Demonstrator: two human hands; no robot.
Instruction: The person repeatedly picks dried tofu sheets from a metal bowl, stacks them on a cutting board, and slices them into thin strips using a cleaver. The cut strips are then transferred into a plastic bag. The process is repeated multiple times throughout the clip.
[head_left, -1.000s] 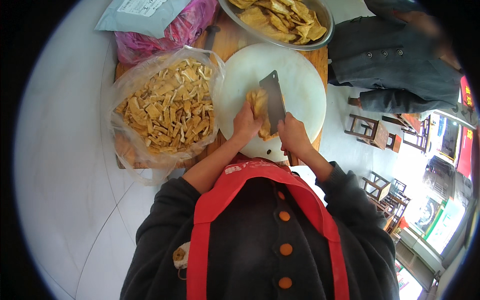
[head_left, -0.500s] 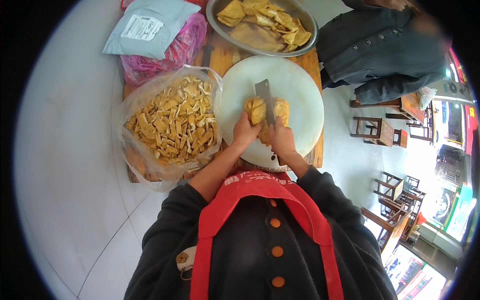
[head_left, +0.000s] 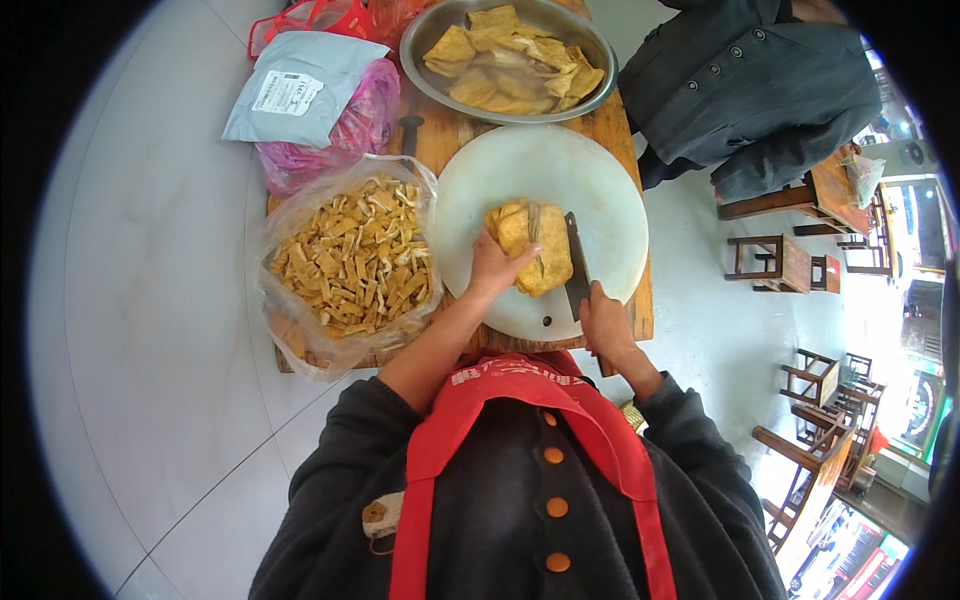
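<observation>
A stack of yellow fried tofu pieces (head_left: pixel 540 262), with a cut running through it, sits on a round white chopping board (head_left: pixel 608 200). My left hand (head_left: pixel 495 265) grips the stack's left side, its fingers reaching over the top. In my right hand (head_left: pixel 607 322) is the handle of a dark cleaver (head_left: pixel 577 272). The blade stands just right of the stack, its lower end close to the board. Left of the board, a clear plastic bag (head_left: pixel 287 338) lies open, full of cut tofu strips (head_left: pixel 350 262).
Behind the board, a metal basin (head_left: pixel 428 38) holds larger tofu pieces. A grey parcel (head_left: pixel 300 90) lies on a pink bag (head_left: pixel 368 115) at the back left. A knife handle (head_left: pixel 411 125) shows beside them. Another person (head_left: pixel 740 85) stands at the far right, with wooden stools (head_left: pixel 780 270) beyond.
The cleaver has come out of the middle of the stack and moved right with my right hand. My left hand still holds the stack, whose pieces now sit together.
</observation>
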